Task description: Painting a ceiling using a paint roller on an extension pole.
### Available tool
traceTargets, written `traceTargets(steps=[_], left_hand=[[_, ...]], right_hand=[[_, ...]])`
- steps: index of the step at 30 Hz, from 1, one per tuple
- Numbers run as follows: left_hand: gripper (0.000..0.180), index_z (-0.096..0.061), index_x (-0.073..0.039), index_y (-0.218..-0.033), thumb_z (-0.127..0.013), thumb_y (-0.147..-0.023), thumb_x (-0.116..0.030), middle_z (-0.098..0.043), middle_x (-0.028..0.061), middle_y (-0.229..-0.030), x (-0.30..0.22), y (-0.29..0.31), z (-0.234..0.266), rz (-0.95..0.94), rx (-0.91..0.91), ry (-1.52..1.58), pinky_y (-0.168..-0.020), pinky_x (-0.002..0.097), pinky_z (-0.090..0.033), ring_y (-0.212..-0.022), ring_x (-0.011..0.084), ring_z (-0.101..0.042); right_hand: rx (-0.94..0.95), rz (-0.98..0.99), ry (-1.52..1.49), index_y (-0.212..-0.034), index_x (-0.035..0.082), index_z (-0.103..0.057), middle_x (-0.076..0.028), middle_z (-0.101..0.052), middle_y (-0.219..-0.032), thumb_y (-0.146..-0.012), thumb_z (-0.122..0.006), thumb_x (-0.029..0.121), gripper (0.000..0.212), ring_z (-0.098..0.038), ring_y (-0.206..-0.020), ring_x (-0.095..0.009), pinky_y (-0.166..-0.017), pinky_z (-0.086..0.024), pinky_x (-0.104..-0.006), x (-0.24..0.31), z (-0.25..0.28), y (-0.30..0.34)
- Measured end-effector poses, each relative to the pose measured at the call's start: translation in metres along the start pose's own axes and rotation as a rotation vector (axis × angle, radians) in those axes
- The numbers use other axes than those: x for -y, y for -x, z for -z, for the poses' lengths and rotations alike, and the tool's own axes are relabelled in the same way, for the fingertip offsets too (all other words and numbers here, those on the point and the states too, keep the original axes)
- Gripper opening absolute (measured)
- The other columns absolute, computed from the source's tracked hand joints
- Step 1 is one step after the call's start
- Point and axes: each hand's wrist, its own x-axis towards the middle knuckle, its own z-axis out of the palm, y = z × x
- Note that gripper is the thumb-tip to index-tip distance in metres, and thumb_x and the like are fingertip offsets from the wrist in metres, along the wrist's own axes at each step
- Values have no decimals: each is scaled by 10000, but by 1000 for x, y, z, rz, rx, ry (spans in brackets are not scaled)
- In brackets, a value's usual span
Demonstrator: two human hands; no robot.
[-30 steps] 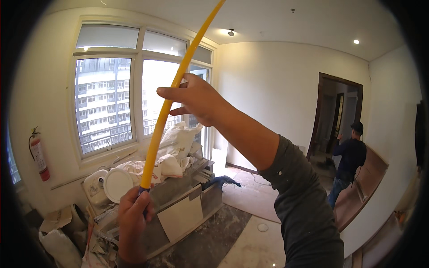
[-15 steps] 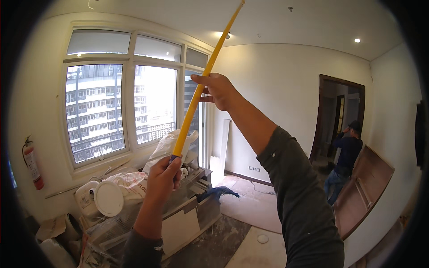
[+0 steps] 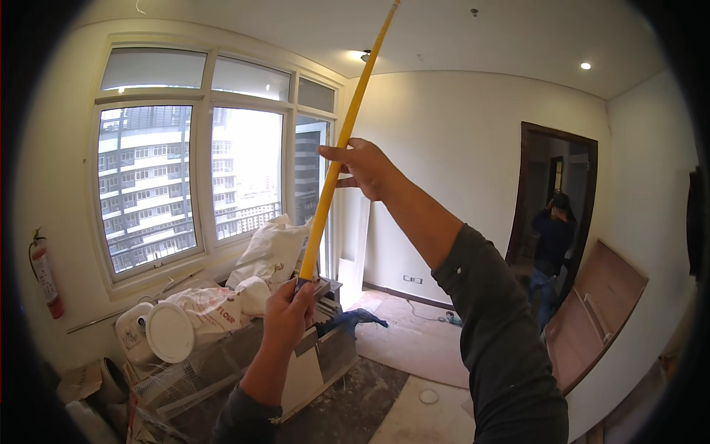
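A long yellow pole [image 3: 323,211] slants upward and away from me toward the ceiling; what is on its far end, near the top edge of the view, is too small to tell. Closed round its dark lower end is my left hand [image 3: 287,314]. Higher up, my right hand [image 3: 361,169] holds the shaft between thumb and fingers, some of them hidden behind it. Both forearms wear dark sleeves.
Below the windows [image 3: 148,185] lie white sacks [image 3: 270,251], a white round-lidded container [image 3: 171,331], and boards. A fire extinguisher [image 3: 46,274] hangs at left. At right, a person [image 3: 551,244] stands by a dark-framed doorway [image 3: 518,177], near a leaning wooden panel [image 3: 603,311].
My left hand and the pole's lower end have shifted right and down; my right hand is slightly lower. The person has moved left into the doorway. The whole view has turned a little right.
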Motion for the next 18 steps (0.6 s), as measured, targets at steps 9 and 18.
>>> traceTargets(steps=[9,18], left_hand=[[198,-587,-23,-883,-599,-1002,-180,-541,6,-644,-39,124,48,-32,-77,39,-450,225,-373,-499,66,-487],[269,-613,44,-1149,-601,-993,-175,-550,12,-661,-99,253,88,10,-127,45,-460,219,-380,-513,62,-490]], right_hand=[[181,34,33,-1377,-111,-355,-242,-513,-1249,-842,-808,400,868,-563,-1208,-359,-986,-548,-478,61,-86,102],[281,77,45,-1438,-130,-265,-311,-434,-1358,-811,-827,445,1021,-621,-1173,-357,-941,-588,-413,129,-159,199]])
